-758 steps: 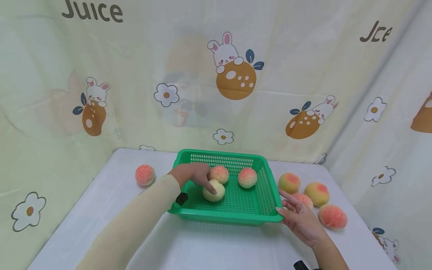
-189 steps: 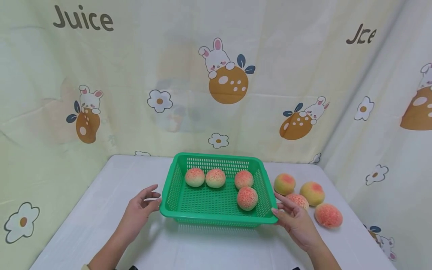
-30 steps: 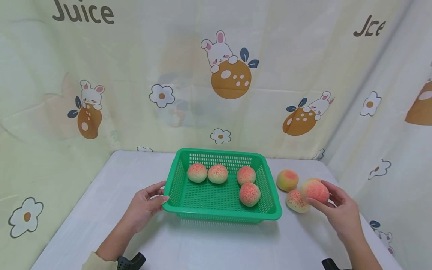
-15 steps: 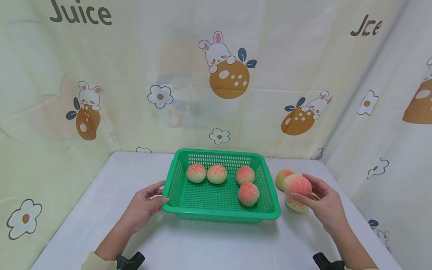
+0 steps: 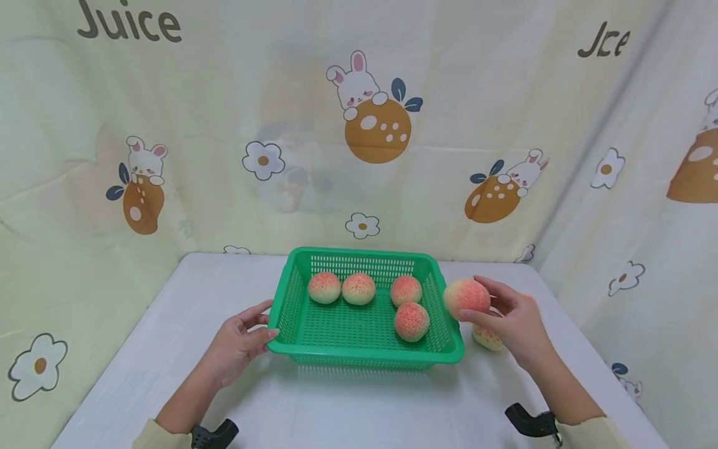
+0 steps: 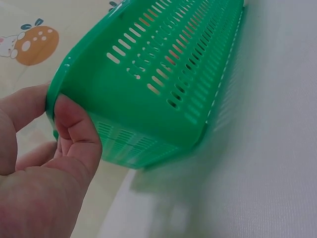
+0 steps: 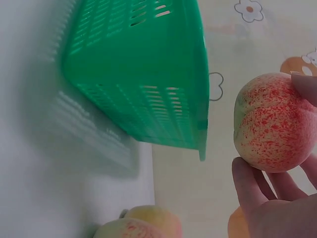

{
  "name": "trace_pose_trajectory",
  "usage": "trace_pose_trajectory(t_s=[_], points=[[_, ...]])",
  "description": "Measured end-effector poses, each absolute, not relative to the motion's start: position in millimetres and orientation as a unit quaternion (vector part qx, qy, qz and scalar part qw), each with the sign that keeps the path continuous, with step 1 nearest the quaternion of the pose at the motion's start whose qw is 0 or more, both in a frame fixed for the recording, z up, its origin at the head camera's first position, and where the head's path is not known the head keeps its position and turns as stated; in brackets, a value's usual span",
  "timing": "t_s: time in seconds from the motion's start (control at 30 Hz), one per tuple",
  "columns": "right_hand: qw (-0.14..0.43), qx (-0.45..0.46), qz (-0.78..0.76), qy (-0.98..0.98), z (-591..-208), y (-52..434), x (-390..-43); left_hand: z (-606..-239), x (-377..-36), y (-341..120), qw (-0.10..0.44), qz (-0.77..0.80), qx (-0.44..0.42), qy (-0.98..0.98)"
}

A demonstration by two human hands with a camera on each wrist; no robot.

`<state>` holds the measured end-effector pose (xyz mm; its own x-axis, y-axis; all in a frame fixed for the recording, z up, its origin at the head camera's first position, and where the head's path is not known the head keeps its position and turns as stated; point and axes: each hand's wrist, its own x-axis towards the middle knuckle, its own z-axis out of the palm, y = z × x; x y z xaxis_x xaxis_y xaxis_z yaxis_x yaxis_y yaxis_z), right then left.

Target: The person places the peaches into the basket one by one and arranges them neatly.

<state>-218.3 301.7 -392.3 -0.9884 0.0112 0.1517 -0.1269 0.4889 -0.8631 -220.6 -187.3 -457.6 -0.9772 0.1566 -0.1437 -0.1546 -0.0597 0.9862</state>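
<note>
A green plastic basket [image 5: 364, 360] with slotted walls sits on the table, holding several peaches [image 5: 412, 322] with pink tops. My left hand [image 5: 238, 343] pinches its front left corner rim; the left wrist view has the thumb and fingers [image 6: 74, 124] on either side of that rim. In my right hand [image 5: 513, 321] is a pink and cream peach [image 5: 467, 295], held up level with the basket's right rim and overlapping it in the head view. The right wrist view puts this peach [image 7: 272, 124] between thumb and fingertips, outside the basket wall [image 7: 143, 74].
Right of the basket, a speckled peach [image 5: 487, 337] is partly covered by my right hand. Two peaches [image 7: 153, 218] show low in the right wrist view. A patterned curtain [image 5: 224, 125] hangs behind the white table [image 5: 364, 405].
Over the last second my right hand has carried the peach left from the right-hand group to the basket's rim. The left hand stays on the rim. Earlier, a peach lay left of the basket.
</note>
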Motion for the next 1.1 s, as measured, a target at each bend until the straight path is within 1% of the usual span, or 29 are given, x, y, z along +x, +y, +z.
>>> trace_pose_trajectory(t_s=[0.2, 0.6, 0.83, 1.1], points=[[0.018, 0.018, 0.508, -0.861, -380, 289, -221, -457, -221, -188, 0.108, 0.725, 0.0, 0.68], [-0.027, 0.069, 0.538, -0.84, -384, 265, -239, -457, -221, -188, 0.106, 0.737, 0.011, 0.668], [-0.037, 0.068, 0.526, -0.847, -390, 247, -249, -456, -218, -188, 0.107, 0.736, 0.023, 0.668], [-0.05, 0.058, 0.502, -0.862, -390, 228, -257, -458, -221, -188, 0.107, 0.737, 0.014, 0.667]])
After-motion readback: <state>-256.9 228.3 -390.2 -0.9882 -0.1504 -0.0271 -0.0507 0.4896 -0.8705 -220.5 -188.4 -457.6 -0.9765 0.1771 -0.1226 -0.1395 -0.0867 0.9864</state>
